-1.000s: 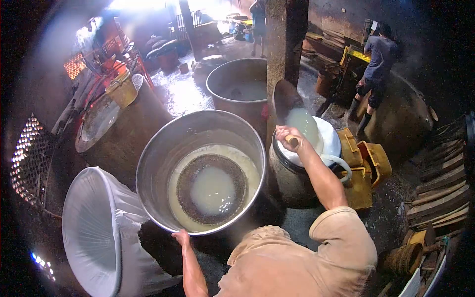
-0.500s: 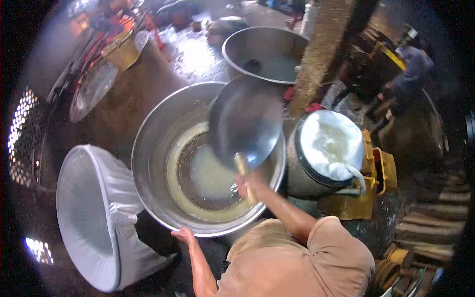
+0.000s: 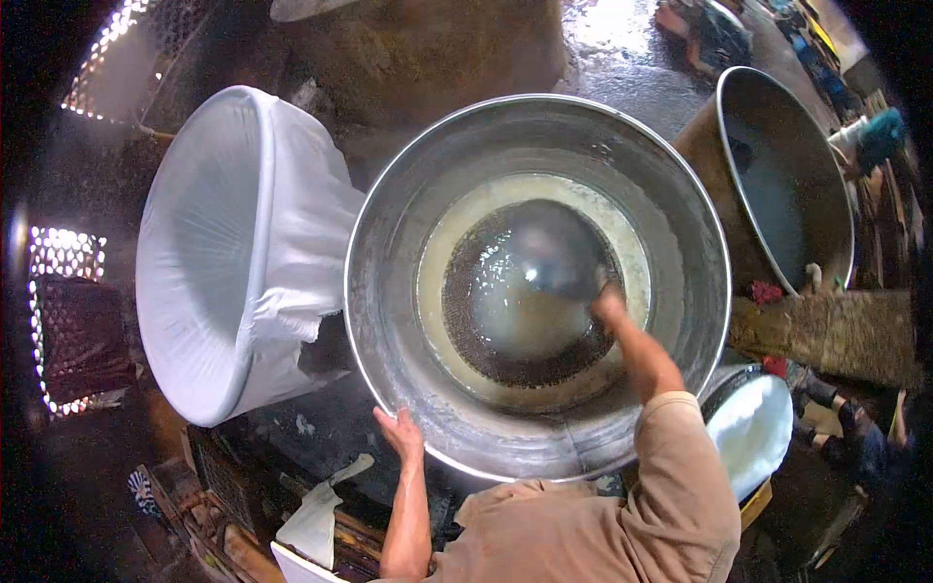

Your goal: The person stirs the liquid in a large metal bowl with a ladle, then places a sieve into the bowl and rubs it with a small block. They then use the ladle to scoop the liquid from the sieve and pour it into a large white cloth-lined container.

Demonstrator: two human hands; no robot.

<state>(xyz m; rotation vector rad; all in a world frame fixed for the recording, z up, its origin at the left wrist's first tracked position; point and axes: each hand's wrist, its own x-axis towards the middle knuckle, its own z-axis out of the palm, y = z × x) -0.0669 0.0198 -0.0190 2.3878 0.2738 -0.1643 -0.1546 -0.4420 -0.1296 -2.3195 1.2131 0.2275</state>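
Observation:
My right hand [image 3: 609,307] is wrapped round the handle of a large, round metal scoop [image 3: 559,248], shaped like a wok. The scoop's bowl is low inside a wide metal vat [image 3: 714,340], at the cloudy liquid [image 3: 520,325] in the bottom. Brown grains form a ring around that liquid. At the vat's near left rim is my left hand [image 3: 398,432], open, its fingers apart and touching the outer edge. The scoop's handle is mostly hidden by my right hand.
Left of the vat stands a large hoop draped in white cloth [image 3: 209,253]. A second vat [image 3: 787,194] stands at the right, beside a post [image 3: 836,335]. A cloth-topped container [image 3: 748,432] sits near my right elbow. People are farther right.
My right hand has lowered the scoop from above the vat's far right side into its bottom. My left hand stays at the rim. The view has turned to the right.

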